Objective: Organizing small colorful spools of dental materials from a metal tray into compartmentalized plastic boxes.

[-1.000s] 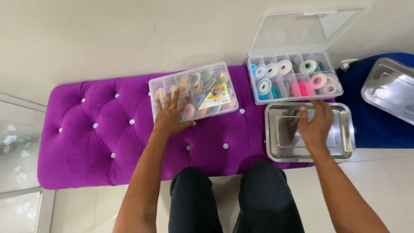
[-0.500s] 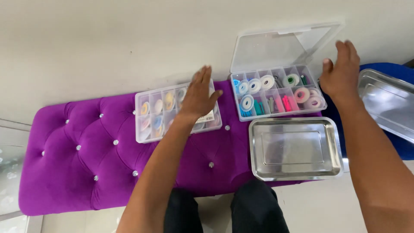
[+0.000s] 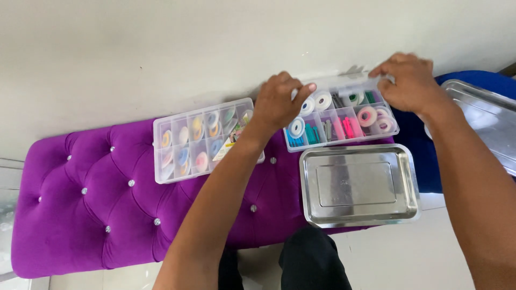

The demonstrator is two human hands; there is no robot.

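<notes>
While both hands rest on the far compartment box, the scene holds these items, largest first:

- Purple tufted bench point(image 3: 91, 215): padded, studded with shiny buttons, runs left to centre; it bears both boxes and the near tray. A soft top, so in my judgement any press on a box should be even at both ends.
- Pale wall or floor point(image 3: 161, 48): plain, behind the bench on the far side.
- Blue cushion point(image 3: 473, 80): far right, under a second steel tray point(image 3: 484, 121).
- Steel tray point(image 3: 360, 185): near right, rectangular, nothing in it.
- Clear compartment box point(image 3: 201, 140): centre left, lid shut, small coloured rolls inside.
- Open compartment box point(image 3: 344, 119): just beyond the near tray, holding tape rolls and pink and teal pieces.
- Left hand point(image 3: 280, 102): fingers curled over that box's far left corner.
- Right hand point(image 3: 408, 80): fingers bunched, pinching the far right edge; whether they hold the lid, I cannot tell.
</notes>
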